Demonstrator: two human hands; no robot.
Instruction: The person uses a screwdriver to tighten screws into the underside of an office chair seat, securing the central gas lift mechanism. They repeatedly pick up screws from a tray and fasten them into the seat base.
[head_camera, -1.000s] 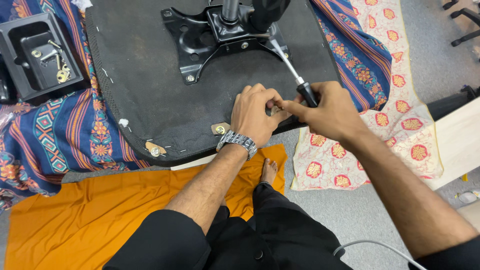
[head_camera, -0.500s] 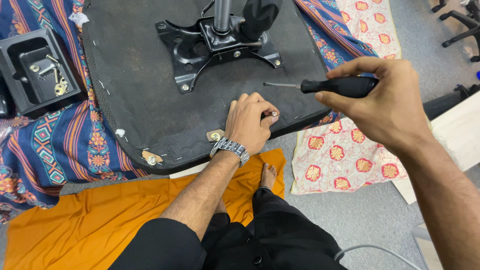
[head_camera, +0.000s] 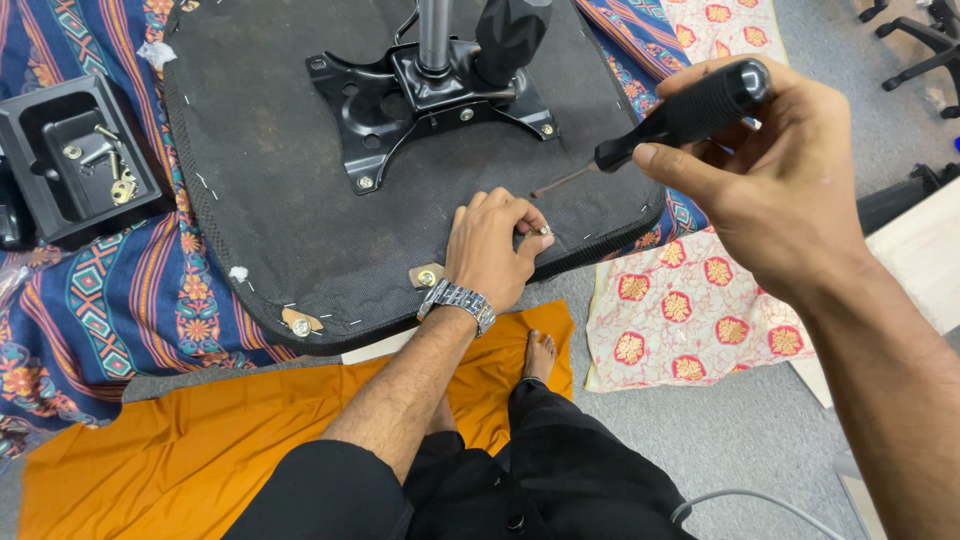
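An upturned office-chair seat (head_camera: 270, 200) lies on patterned cloth, black fabric underside up, with a black metal mounting plate (head_camera: 430, 95) bolted at its middle. My left hand (head_camera: 495, 250), a metal watch on its wrist, rests on the seat's near edge and pinches a small screw (head_camera: 545, 231) at its fingertips. My right hand (head_camera: 770, 175) is raised above the seat's right edge, gripping a black-handled screwdriver (head_camera: 680, 115) whose shaft points down-left toward the screw without touching it.
A black plastic tray (head_camera: 40, 180) holding several screws and washers sits left of the seat. Small metal tabs (head_camera: 300, 322) line the seat's near rim. Orange cloth (head_camera: 180, 440) and a floral cloth (head_camera: 690, 310) cover the grey floor. Chair casters (head_camera: 920, 40) stand at top right.
My right hand lifted the screwdriver off the seat's edge and raised it up and to the right. My left hand stayed at the near edge, fingers now pinching the screw.
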